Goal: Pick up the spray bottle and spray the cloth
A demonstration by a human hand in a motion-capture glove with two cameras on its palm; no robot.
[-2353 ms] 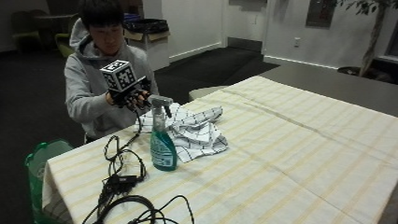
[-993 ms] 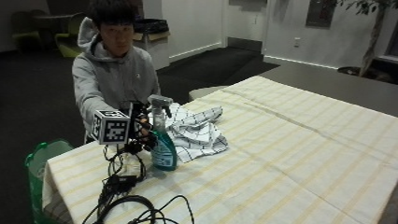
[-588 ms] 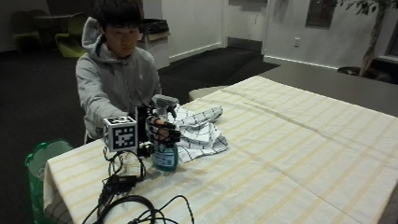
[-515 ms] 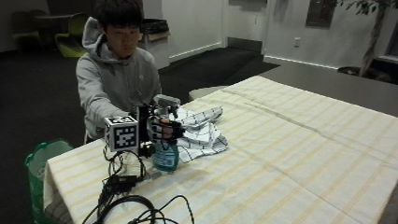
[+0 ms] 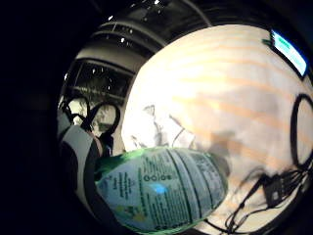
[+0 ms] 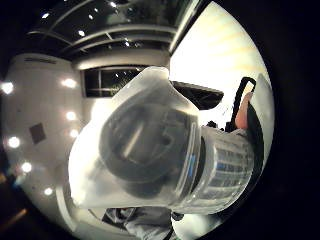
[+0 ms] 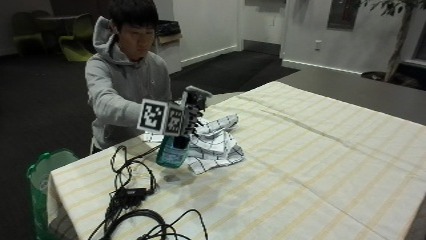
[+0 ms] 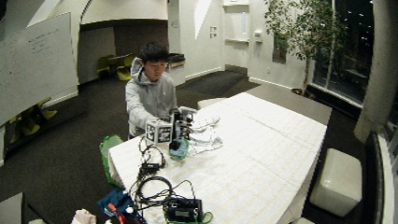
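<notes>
The gloved right hand (image 7: 190,116) is now gripping the spray bottle (image 7: 174,150) by its neck and lifting it just off the table (image 7: 319,170), beside the checked cloth (image 7: 214,145); spraying likely comes next.
</notes>
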